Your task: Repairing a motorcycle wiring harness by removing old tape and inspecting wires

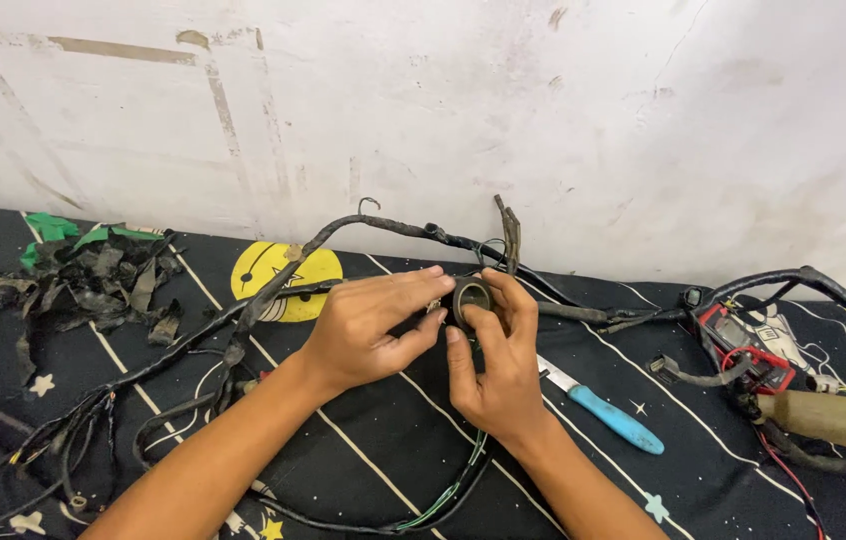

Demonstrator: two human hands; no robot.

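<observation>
My right hand holds a small roll of black tape between thumb and fingers, just above a black wiring harness. Facing it from the left, my left hand has its fingertips at the roll and at a harness wire beside it. The harness runs from the lower left across a dark patterned cloth to the right edge. Thin green wires trail down below my right wrist.
A knife with a light-blue handle lies right of my right hand. A heap of torn black tape scraps sits far left. Red-and-black connectors and a tan cylinder lie at the right. A stained white wall rises behind.
</observation>
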